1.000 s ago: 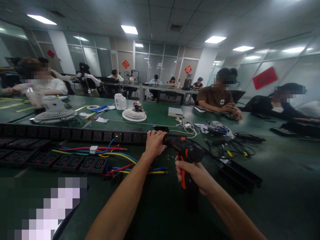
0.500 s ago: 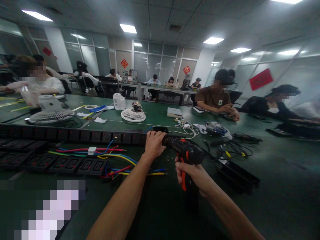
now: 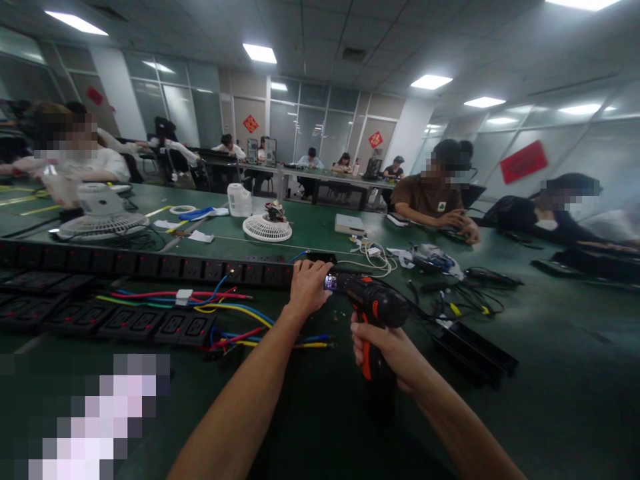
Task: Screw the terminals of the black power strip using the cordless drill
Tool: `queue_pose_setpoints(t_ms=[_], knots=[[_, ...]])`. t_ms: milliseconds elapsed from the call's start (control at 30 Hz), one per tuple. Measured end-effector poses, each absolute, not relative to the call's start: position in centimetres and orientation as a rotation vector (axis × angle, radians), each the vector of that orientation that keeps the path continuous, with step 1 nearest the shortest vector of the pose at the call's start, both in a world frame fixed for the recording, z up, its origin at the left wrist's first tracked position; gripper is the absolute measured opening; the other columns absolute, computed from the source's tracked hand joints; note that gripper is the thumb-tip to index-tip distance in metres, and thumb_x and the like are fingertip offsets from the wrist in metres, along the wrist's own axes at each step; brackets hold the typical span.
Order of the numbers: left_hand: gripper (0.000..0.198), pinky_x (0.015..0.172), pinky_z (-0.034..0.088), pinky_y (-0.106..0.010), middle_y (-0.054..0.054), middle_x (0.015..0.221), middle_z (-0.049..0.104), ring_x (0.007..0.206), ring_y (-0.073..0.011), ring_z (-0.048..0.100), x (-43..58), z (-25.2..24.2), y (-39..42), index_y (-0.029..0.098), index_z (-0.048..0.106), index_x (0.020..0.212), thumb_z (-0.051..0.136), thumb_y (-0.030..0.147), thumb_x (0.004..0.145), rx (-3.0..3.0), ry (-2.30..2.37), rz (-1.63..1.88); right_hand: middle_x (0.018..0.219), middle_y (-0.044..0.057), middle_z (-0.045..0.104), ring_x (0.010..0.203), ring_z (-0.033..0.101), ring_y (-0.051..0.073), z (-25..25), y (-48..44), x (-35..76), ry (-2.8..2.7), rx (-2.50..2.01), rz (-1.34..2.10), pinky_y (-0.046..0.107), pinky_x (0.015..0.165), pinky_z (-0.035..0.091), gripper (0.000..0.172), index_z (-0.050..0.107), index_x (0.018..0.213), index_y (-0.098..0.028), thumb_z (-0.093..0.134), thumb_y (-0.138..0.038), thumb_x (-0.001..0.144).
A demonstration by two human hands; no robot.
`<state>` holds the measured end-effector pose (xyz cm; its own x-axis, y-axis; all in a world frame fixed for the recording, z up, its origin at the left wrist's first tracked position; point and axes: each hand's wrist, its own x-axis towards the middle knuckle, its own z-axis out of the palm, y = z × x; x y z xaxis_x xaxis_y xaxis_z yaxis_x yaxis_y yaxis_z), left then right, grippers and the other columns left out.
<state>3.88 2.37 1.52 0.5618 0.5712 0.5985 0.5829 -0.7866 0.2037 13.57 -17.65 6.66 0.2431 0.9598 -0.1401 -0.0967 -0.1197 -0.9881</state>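
Observation:
My left hand (image 3: 309,288) is closed over the right end of a long black power strip (image 3: 165,265) with a row of sockets and small red lights. In my right hand (image 3: 383,343) is a black and orange cordless drill (image 3: 373,300), gripped by its handle. Its nose points left at the strip's end, beside my left fingers, and a bright light shows there. Whether the bit touches a screw cannot be seen. Below the strip lie red, blue and yellow wires (image 3: 235,308) and a second black socket strip (image 3: 135,325).
Beyond the strip are a white fan grille (image 3: 267,228), a white plastic housing (image 3: 240,200) and a small box (image 3: 349,225). To the right lie tangled dark cables (image 3: 475,293) and black channel pieces (image 3: 475,353). A co-worker in a brown shirt (image 3: 425,195) sits across the table.
A bright light now shows at the drill's nose; it was dark before. Both hands hold nearly the same places, and the camera view has shifted slightly.

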Motion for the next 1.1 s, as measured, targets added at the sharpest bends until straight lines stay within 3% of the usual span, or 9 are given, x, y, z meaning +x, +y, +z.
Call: queue_pose_setpoints(t_ms=[200,433,1100], knots=[[0.087,0.115,0.029,-0.051,-0.006,0.137,0.066,0.125,-0.0324,0.052,4.00,1.50,2.37,0.028,0.042,0.155,0.082,0.033,0.078,-2.776,-1.056,-1.006,0.066,-0.005,0.061,0.052,0.059,0.013,6.96,-17.76,13.43,-0.920,-1.362,1.144,0.028,0.050,0.049,0.037,0.061,0.097,-0.020,0.082,-0.043,0.077],[0.071,0.115,0.030,-0.053,-0.005,0.139,0.065,0.126,-0.0328,0.053,4.05,1.62,2.46,0.032,0.055,0.143,0.083,0.032,0.077,-2.787,-1.037,-0.999,0.065,-0.006,0.061,0.050,0.059,0.012,6.94,-17.57,13.32,-0.906,-1.368,1.127,0.026,0.050,0.049,0.036,0.061,0.096,-0.019,0.081,-0.040,0.075],[0.066,0.112,0.032,-0.050,-0.003,0.135,0.067,0.121,-0.0306,0.053,4.04,1.43,2.53,0.030,0.058,0.138,0.084,0.032,0.077,-2.752,-1.025,-1.032,0.064,-0.005,0.061,0.051,0.059,0.012,7.13,-17.47,13.37,-0.919,-1.385,1.130,0.026,0.051,0.050,0.033,0.061,0.094,-0.018,0.079,-0.039,0.075]])
